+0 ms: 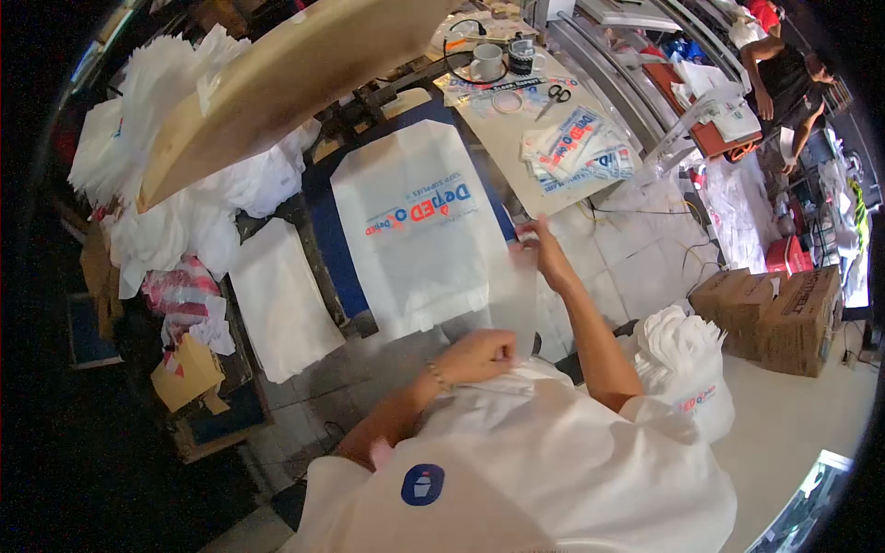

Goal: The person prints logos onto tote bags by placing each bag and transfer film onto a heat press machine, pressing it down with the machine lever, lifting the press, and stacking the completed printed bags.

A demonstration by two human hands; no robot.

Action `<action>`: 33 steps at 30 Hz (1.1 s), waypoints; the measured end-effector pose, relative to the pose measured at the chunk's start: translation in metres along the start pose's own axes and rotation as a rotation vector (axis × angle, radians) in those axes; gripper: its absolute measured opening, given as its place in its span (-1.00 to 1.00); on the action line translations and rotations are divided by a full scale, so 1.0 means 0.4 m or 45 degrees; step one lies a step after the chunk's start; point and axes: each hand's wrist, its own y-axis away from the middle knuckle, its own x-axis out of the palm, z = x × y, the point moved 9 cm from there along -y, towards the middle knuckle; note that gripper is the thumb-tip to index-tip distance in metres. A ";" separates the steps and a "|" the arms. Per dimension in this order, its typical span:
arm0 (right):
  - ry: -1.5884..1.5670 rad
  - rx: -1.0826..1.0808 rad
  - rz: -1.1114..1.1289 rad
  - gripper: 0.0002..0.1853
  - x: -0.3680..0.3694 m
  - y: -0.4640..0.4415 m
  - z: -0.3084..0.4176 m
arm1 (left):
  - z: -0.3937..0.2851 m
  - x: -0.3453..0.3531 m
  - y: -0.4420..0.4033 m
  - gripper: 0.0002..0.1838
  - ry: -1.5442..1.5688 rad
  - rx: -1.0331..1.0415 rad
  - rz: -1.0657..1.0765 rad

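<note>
A white bag (406, 267) with blue and red "DepED" lettering lies flat on a blue-edged press bed (336, 244). My right hand (546, 256) is just off the bag's right edge, its fingers bent together at a pale see-through sheet (513, 300) that looks smeared by motion. Close to my body, below the bag's lower edge, my left hand (477, 356) is closed with fingers curled; what it holds, if anything, is hidden. Left of the bed rests a stack of blank white bags (281, 300).
A large tan panel (295, 88) overhangs the bed. Printed sheets (576, 147), scissors (556, 97) and mugs (489, 63) occupy the side table. Bundled printed bags (687, 369) and cardboard boxes (784, 318) stand right. Another person (784, 88) is at the far right.
</note>
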 end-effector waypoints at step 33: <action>-0.274 -0.420 -2.506 -0.11 -1.031 1.258 -0.745 | 0.460 -0.045 0.376 -0.72 0.191 -1.338 -0.057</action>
